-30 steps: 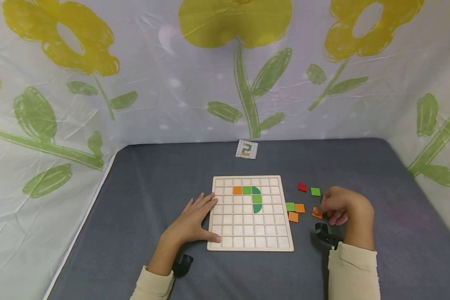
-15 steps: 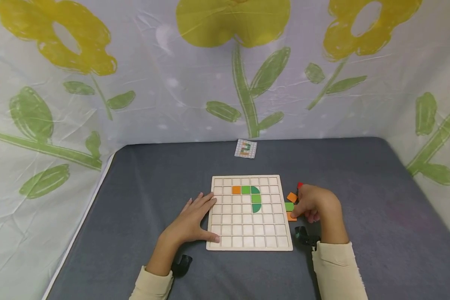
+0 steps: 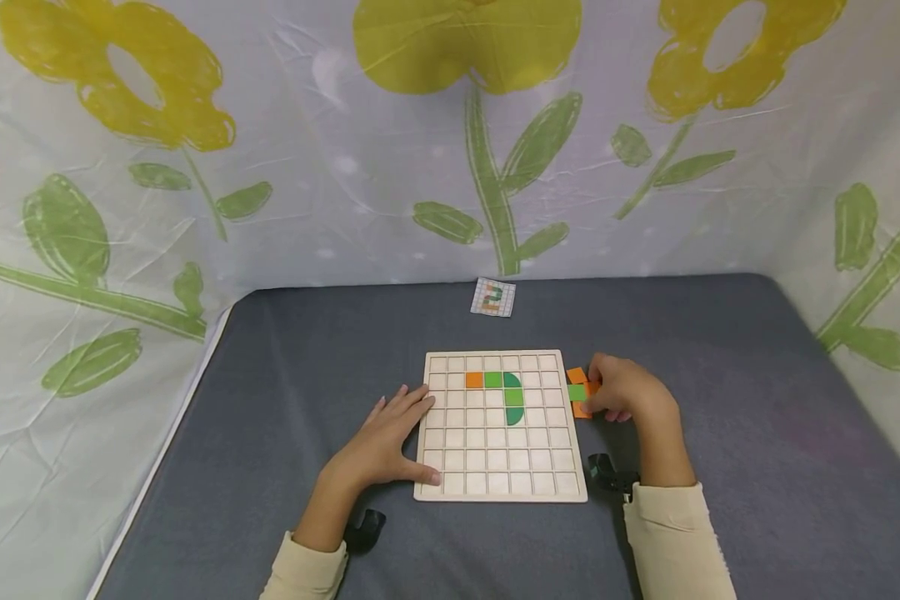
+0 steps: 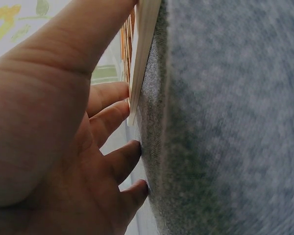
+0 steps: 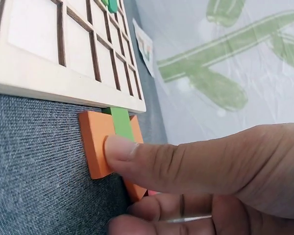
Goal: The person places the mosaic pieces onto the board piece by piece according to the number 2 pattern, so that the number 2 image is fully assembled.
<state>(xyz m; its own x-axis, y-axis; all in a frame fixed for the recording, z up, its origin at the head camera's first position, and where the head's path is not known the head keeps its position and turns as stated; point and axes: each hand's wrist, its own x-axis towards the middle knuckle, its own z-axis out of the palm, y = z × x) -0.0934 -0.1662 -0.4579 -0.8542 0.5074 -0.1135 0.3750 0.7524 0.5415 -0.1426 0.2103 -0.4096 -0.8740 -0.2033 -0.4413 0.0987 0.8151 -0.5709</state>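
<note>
A pale wooden grid board [image 3: 465,458] lies flat on the table, with an orange square tile [image 3: 475,380], green squares and dark green rounded tiles set in its upper cells. My left hand [image 3: 382,446] rests on the board's left edge, its fingers spread and thumb on the near left corner. Beside the board's right edge, my right hand [image 3: 633,392] gathers a small cluster of tiles between thumb and curled fingers. A green tile [image 3: 577,392] lies among several orange tiles [image 5: 96,144] there. In the right wrist view, the thumb presses on an orange tile; the fingers hide part of the cluster.
A small printed card [image 3: 492,297] with a coloured grid pattern lies at the back of the grey table [image 3: 330,358]. Behind hangs a white cloth [image 3: 307,183] with painted flowers. A bit of red shows beneath the right hand in the right wrist view.
My right hand has moved left from the outlying tiles to the board's right edge, drawing the loose tiles into a tighter cluster that has shifted away from me. My left hand stays put.
</note>
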